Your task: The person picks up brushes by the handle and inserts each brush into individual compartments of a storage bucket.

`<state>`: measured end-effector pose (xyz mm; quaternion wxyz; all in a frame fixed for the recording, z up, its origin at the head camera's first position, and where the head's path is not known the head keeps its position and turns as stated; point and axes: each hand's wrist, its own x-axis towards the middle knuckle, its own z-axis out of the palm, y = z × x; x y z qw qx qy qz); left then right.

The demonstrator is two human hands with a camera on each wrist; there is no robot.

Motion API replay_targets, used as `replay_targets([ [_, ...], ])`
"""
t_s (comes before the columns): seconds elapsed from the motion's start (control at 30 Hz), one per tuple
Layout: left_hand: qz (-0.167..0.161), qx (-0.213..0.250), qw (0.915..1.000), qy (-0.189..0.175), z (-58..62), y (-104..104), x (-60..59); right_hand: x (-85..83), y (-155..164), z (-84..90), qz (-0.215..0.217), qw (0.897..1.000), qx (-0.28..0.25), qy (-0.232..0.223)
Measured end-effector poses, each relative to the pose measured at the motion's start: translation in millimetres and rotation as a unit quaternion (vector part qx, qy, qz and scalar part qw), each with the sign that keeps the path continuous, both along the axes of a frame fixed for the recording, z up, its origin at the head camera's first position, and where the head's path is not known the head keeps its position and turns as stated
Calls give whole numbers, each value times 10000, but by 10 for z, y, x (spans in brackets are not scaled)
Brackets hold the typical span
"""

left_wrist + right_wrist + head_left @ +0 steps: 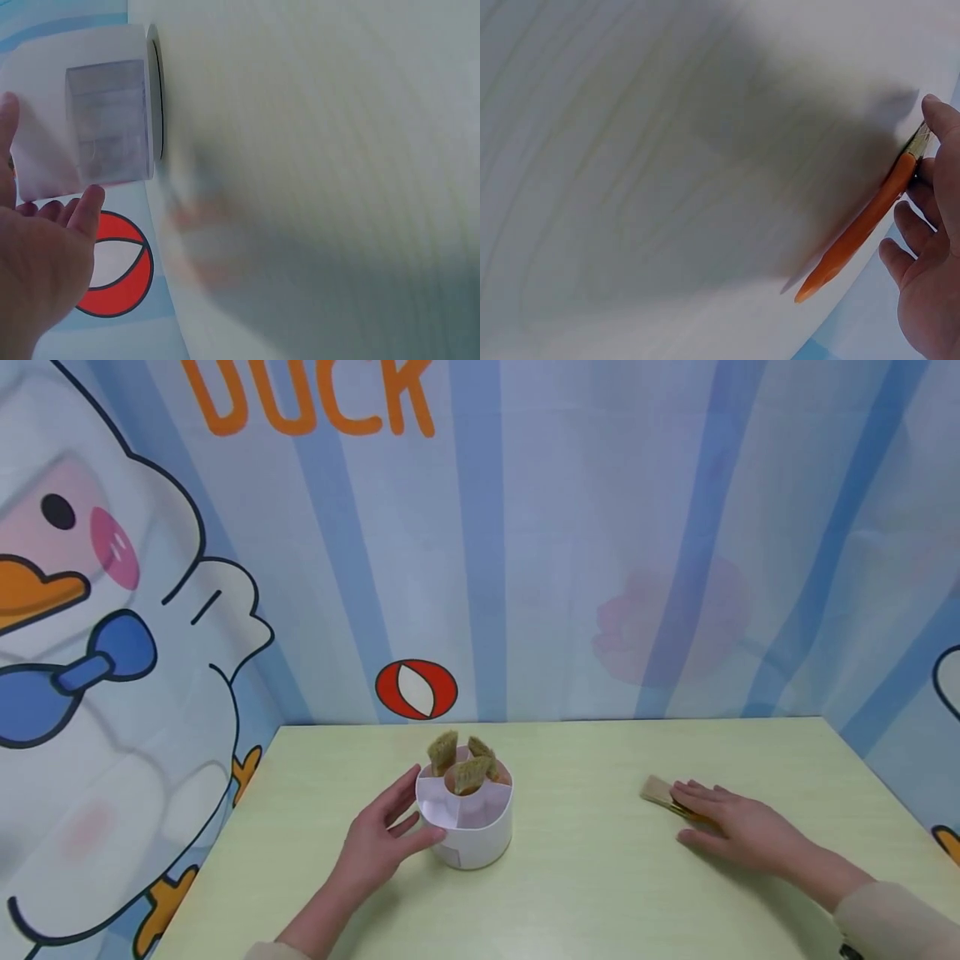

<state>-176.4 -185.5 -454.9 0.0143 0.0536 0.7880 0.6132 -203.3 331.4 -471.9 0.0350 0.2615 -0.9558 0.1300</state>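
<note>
My left hand holds a white round container, fingers at its left side and thumb at its front. Thin walls split the container's open top into compartments. Rough greenish-brown pieces stick up from its rear and middle. In the left wrist view, a clear rectangular panel shows on the container's side. On the right, my right hand grips a flat paintbrush low at the table, its pale bristles pointing left. The brush's orange handle appears in the right wrist view; the hand hides it from the head camera.
Both hands work over a pale wood-grain table. Behind it hangs a blue-striped cloth backdrop printed with a white duck and a red oval. The table's far edge meets this backdrop.
</note>
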Motion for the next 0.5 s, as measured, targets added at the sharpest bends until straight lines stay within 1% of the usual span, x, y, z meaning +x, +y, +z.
replay_targets([
  [0.1, 139, 71, 9999, 28, -21, 42, 19, 4, -68, 3, 125, 9999, -14, 36],
  [0.27, 445, 199, 9988, -42, -40, 119, 65, 2, -175, -7, 311, 9995, -25, 42],
  [0.5, 876, 98, 9961, 11, -53, 240, 156, 6, -324, -3, 501, 9987, 73, 79],
])
